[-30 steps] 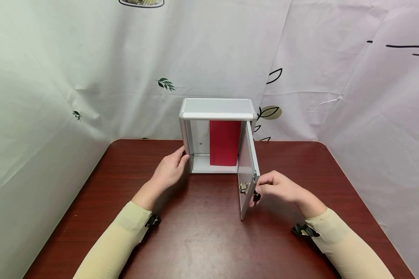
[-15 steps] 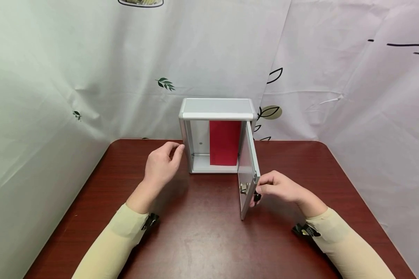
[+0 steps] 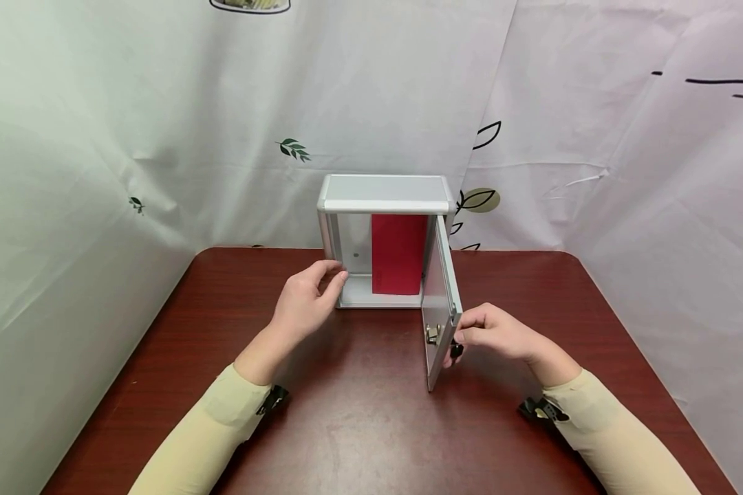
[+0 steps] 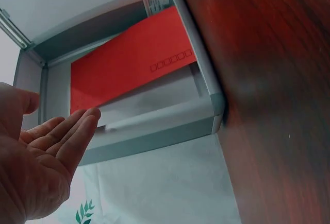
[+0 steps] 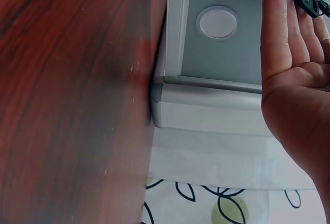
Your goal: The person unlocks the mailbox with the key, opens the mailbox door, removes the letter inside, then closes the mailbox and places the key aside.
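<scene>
1. While its door (image 3: 436, 289) hangs open on the right, the box (image 3: 384, 188) stands upright on the table (image 3: 359, 447); a red envelope (image 3: 399, 254) stands inside, in the right half.
2. At the box's front left edge, the left hand (image 3: 306, 299) holds nothing, its fingers extended and its thumb apart from them; whether it touches the edge, I cannot tell.
3. By the door's free edge, the right hand (image 3: 495, 333) has thumb and forefinger close together beside the keys (image 3: 456, 350); I cannot tell whether they pinch a key or the door.
4. Both forearms, in pale sleeves (image 3: 616, 430), slant inward from the lower corners, a black strap (image 3: 274, 399) at each wrist.
5. The left wrist view alone shows the row of small squares printed on the envelope, and the left palm.
6. Only the right wrist view shows a round disc (image 5: 217, 23) on the door's outer face and a key's metal blade by the fingertips.
7. The head view alone shows the latch (image 3: 432, 334) on the door's inner face.
</scene>
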Demonstrator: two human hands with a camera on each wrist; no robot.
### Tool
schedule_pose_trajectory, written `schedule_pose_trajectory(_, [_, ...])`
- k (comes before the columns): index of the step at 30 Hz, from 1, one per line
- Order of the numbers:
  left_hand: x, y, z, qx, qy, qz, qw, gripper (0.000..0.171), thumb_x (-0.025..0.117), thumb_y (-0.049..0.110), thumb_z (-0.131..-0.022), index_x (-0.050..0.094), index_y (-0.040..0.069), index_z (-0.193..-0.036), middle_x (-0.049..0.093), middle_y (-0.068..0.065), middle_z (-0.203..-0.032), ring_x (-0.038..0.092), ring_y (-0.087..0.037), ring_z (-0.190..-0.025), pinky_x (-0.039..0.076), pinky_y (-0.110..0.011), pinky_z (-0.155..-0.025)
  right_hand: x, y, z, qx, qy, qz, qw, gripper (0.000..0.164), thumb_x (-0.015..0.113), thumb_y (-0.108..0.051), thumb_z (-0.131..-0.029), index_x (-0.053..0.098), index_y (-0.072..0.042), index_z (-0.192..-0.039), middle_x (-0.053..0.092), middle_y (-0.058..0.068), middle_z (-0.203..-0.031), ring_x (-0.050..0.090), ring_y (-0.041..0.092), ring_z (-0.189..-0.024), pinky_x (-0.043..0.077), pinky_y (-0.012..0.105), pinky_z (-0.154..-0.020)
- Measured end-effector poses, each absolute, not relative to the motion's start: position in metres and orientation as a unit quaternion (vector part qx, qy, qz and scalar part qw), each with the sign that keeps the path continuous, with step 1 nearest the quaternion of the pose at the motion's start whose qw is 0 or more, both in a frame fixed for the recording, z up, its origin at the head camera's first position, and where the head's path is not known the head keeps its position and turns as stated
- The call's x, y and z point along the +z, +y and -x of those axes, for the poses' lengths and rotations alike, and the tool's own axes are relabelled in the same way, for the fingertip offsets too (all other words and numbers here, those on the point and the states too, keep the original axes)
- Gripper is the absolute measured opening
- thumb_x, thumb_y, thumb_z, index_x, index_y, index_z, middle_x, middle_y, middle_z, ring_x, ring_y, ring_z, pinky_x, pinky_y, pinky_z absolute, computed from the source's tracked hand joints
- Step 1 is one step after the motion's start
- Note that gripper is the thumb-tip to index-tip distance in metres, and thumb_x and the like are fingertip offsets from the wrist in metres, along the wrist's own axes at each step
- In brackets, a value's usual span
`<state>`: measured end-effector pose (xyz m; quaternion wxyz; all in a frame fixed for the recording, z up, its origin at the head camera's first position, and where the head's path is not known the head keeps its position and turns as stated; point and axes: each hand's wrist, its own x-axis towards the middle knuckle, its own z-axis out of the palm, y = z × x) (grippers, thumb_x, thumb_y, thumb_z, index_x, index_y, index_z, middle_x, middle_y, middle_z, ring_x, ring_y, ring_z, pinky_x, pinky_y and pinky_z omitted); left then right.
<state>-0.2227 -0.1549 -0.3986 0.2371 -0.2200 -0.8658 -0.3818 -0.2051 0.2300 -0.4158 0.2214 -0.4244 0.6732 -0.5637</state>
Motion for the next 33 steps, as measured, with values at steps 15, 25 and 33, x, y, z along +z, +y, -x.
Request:
schedule_pose_trajectory(15, [-0.414,-0.121,0.235,-0.498,-0.844,0.187,0.077,0.061,0.071,0.029,-0.111,0.054,-0.002,-0.160,0.060,-0.019,-0.160,0.069,-0.038,-0.135,0.056,-0.055,-0.112,-0.414,0.231,0.204,-0.571,0.669,0.417,0.229,0.026,0.053,0.008,-0.107,0.078,0.012,-0.109,0.081,0.027,-0.097,0.083,0.032,-0.091,0.068,0.049,-0.083])
schedule_pose_trajectory(25, [-0.418,-0.099,0.254,-0.517,-0.844,0.137,0.047,0.070,0.068,0.037,-0.111,0.047,-0.002,-0.165,0.054,-0.020,-0.165,0.062,-0.038,-0.143,0.052,-0.054,-0.117,-0.415,0.231,0.205,-0.569,0.667,0.422,0.233,0.024,0.052,0.009,-0.107,0.076,0.015,-0.108,0.080,0.029,-0.097,0.083,0.037,-0.091,0.068,0.049,-0.084])
schedule_pose_trajectory(33, [-0.423,-0.089,0.272,-0.527,-0.843,0.100,0.034,0.079,0.066,0.043,-0.109,0.039,-0.001,-0.170,0.049,-0.024,-0.168,0.052,-0.040,-0.152,0.045,-0.056,-0.123,-0.416,0.230,0.205,-0.569,0.669,0.418,0.233,0.026,0.053,0.009,-0.106,0.079,0.010,-0.109,0.079,0.032,-0.096,0.083,0.035,-0.090,0.068,0.047,-0.083])
